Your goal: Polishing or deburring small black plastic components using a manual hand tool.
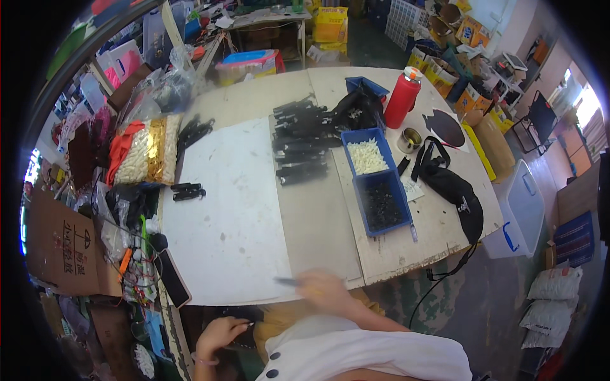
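Two hands of yours showed by the near edge of the counter [238,95]. Your right hand [323,291] was blurred over the near right part of the worktop, its grip narrow around a thin dark piece [287,280] that pointed leftward near the corner of a white sheet [222,216]; the blur hid what kind of piece it was. Your left hand [221,333] was lower and farther left, past the counter's edge and close to your lap, thumb and fingers drawn together, and whether its grip held anything you could not tell.

Ahead of you, a pile of black strips [302,143] lay along the sheet's far right side, and a small black cluster [187,191] sat at its left edge. To the right of the pile stood two adjoining blue trays, the farther one filled with white bits [368,157] and the nearer with black bits [384,206]. A red bottle [401,100] stood upright beyond them, with a metal cup [408,140] nearby. Far left, a bag of white pieces [136,152] rested on the counter.
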